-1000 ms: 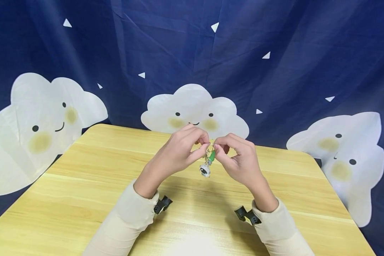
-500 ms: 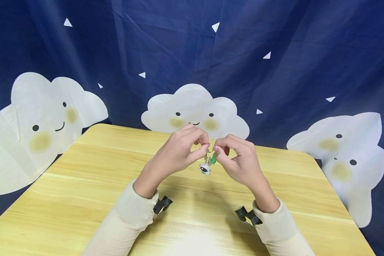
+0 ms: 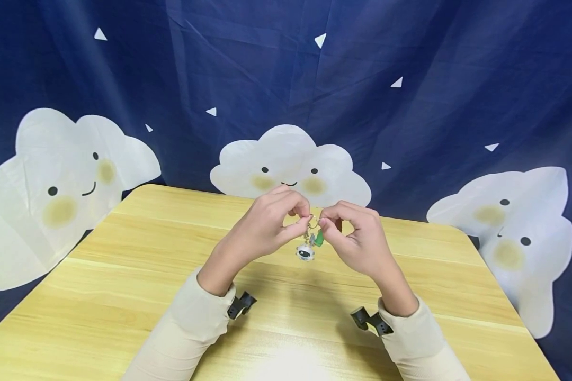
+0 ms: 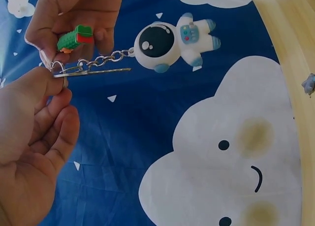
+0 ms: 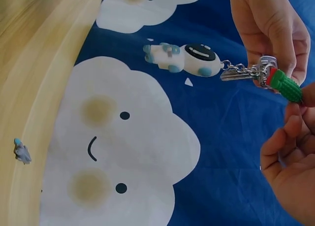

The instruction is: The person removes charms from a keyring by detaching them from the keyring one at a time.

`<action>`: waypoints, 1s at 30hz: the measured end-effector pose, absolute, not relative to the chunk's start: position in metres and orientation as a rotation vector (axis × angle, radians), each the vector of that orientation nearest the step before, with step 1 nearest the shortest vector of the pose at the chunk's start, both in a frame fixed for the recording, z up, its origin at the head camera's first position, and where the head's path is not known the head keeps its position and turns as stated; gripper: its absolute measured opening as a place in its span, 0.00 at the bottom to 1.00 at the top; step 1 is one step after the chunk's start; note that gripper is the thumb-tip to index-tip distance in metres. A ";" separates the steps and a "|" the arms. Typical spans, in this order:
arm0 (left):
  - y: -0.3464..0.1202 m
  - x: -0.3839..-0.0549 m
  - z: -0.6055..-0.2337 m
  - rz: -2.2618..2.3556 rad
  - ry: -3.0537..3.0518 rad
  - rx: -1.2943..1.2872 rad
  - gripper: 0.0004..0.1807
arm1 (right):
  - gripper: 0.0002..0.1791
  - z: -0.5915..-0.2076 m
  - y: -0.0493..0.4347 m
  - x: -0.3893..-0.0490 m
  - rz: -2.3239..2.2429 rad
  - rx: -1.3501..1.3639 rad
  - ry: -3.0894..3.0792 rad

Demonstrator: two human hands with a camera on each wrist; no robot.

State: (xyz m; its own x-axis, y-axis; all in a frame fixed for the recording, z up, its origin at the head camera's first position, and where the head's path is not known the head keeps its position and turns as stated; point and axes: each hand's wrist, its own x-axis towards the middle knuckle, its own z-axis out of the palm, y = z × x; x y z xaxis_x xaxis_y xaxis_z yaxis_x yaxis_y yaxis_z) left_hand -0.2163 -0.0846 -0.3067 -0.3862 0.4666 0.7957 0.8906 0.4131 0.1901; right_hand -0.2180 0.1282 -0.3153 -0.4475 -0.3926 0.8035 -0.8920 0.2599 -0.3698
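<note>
Tally: 2 sets of fingers (image 3: 296, 202) (image 3: 347, 212); at or below them 1 ring (image 3: 316, 225), 1 chain (image 4: 106, 59), 1 key (image 5: 237, 75), 1 green charm (image 4: 74, 40), 1 astronaut figure (image 4: 170, 43); beneath them 1 grey object (image 5: 22, 152) on 1 surface (image 3: 124, 275); beyond them 1 backdrop (image 3: 257, 53), 3 clouds (image 3: 43, 153) (image 3: 286, 153) (image 3: 524, 180), 7 triangles (image 3: 100, 35) (image 3: 320, 40) (image 3: 398, 82) (image 3: 212, 111) (image 3: 149, 127) (image 3: 385, 165) (image 3: 491, 147) (head view); behind them 2 black devices (image 3: 242, 305) (image 3: 372, 321), 2 sleeves (image 3: 186, 328) (image 3: 421, 338).

Indoor tabletop setting: a light wood-grain table (image 3: 100, 296), glare at its near side, stands before a dark blue cloth backdrop (image 3: 262, 69) printed with smiling clouds (image 3: 288, 151) at left, far centre and right. Home or studio cannot be told apart.
</note>
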 end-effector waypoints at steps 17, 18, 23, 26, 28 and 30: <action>-0.085 -0.214 -0.307 -0.793 -2.083 -1.196 0.07 | 0.09 -0.314 0.130 -0.217 1.145 1.204 -2.012; -0.085 -0.214 -0.307 -0.788 -2.092 -1.202 0.07 | 0.09 -0.314 0.131 -0.217 1.146 1.207 -2.016; -0.086 -0.214 -0.305 -0.785 -2.114 -1.229 0.07 | 0.11 -0.315 0.132 -0.218 1.168 1.199 -2.050; -0.086 -0.214 -0.304 -0.792 -2.113 -1.247 0.06 | 0.12 -0.315 0.133 -0.219 1.215 1.181 -2.077; -0.086 -0.214 -0.303 -0.798 -2.096 -1.257 0.04 | 0.13 -0.315 0.134 -0.219 1.250 1.171 -2.090; -0.086 -0.214 -0.303 -0.799 -2.073 -1.257 0.04 | 0.13 -0.314 0.134 -0.219 1.277 1.168 -2.097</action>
